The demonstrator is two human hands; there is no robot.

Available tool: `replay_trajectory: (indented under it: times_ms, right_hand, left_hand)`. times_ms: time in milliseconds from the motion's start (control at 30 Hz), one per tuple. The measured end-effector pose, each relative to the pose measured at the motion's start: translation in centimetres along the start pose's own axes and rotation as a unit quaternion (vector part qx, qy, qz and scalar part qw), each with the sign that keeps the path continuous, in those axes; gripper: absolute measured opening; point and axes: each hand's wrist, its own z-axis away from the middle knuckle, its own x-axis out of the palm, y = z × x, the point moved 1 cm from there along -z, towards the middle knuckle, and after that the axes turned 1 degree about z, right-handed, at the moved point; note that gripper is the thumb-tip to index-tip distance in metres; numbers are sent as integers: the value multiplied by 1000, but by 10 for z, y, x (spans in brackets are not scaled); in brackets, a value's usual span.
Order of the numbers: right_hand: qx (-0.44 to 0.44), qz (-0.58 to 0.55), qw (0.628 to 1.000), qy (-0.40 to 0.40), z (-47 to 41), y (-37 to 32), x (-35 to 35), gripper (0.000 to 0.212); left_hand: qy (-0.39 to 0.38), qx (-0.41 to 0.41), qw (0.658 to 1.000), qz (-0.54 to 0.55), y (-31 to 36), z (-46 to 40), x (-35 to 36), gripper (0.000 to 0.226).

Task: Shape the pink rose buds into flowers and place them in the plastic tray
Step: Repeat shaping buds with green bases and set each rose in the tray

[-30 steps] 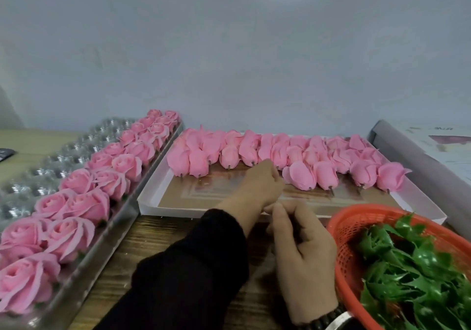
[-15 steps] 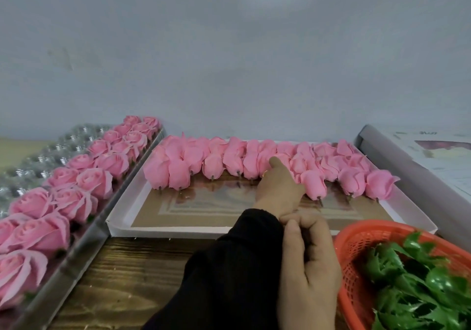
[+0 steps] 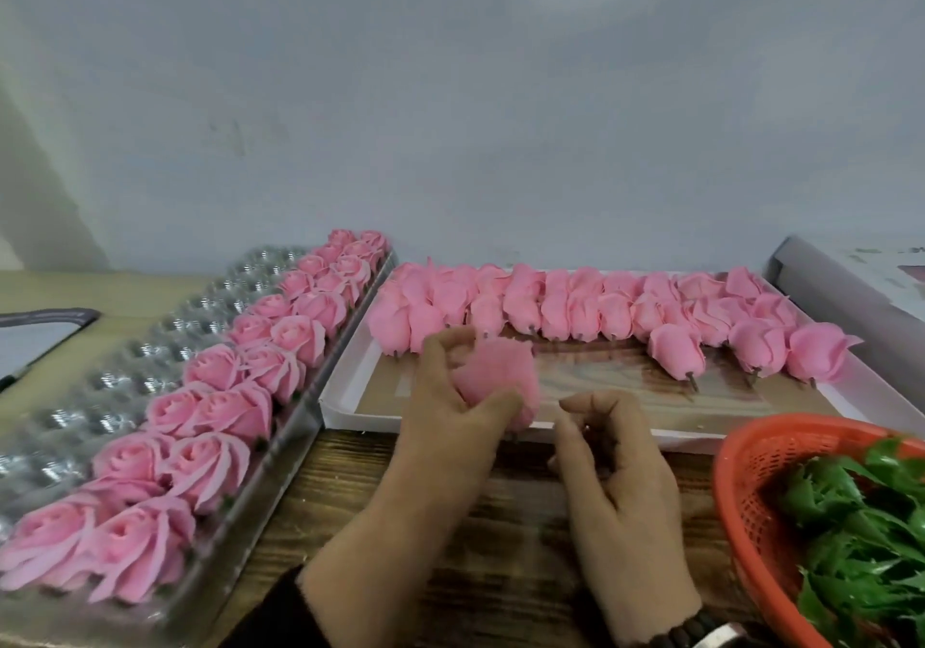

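Head view looks down on a wooden table (image 3: 360, 487) set against a pale wall. The left hand (image 3: 450, 427) holds a pink rose bud (image 3: 495, 372) just above the near edge of a shallow white box (image 3: 350, 397), thumb and fingers curled around the bud's lower part; the bud is blurred. The right hand (image 3: 615, 487) sits just beside it, to the right, with its fingers bent inward and their tips close together; whether they pinch anything small cannot be told. A dark wristband shows at that wrist. More pink buds (image 3: 575, 307) lie in rows along the far side of the white box, stems pointing toward the viewer. To the left, a clear plastic tray (image 3: 125, 347) runs away from the viewer; two rows of opened pink flowers (image 3: 210, 407) fill its right-hand side, while its left cups look bare and shiny. At lower right, an orange basket (image 3: 741, 497) holds green leaf-like pieces (image 3: 861, 537).
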Motion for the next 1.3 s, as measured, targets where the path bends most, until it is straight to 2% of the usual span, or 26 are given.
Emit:
replay_trajectory:
  times_ms: [67,133,200,267,533,633,700,733,833,900,1100,1200,1300]
  right_hand:
    - [-10,9,999,-49,3,-6,4,16]
    - [-13,8,994,-111,9,-12,9,11]
    - [0,-5,985,-173,16,-17,15,17]
    - [23,-24,979,-203,23,-22,20,25]
    - [68,13,992,-109,23,-20,26,38]
    - [81,-42,991,-96,19,-19,23,31]
    - [93,-98,987,-91,17,-19,22,27]
    - [103,-121,983,-95,16,-20,21,26]
    - [139,-184,963,-137,13,-21,23,23]
    - [151,-206,953,-163,11,-20,24,24]
    - [121,-135,958,-220,9,-19,26,21]
    - [111,-132,962,-214,8,-18,25,27]
    - [101,-132,967,-192,10,-20,25,29]
  left_hand:
    - [25,6,1000,16,-5,19,-19,55]
    - [35,-5,998,51,-14,31,-30,52]
    - [40,-10,997,68,-21,37,-32,50]
    - [49,4,997,53,-23,39,-32,51]
    - [-23,61,998,10,-23,41,-24,60]
    - [-56,55,996,49,-27,38,-30,84]
    - [-61,2,994,86,-33,34,-37,103]
    - [-76,-25,991,104,-36,34,-38,101]
    - [-162,-63,971,166,-41,34,-35,62]
    - [-189,-83,950,234,-41,33,-31,50]
    - [-152,-117,936,297,-36,24,-26,34]
    - [-107,-98,946,290,-34,21,-17,23]
    - [-94,-80,946,300,-35,21,-16,27]
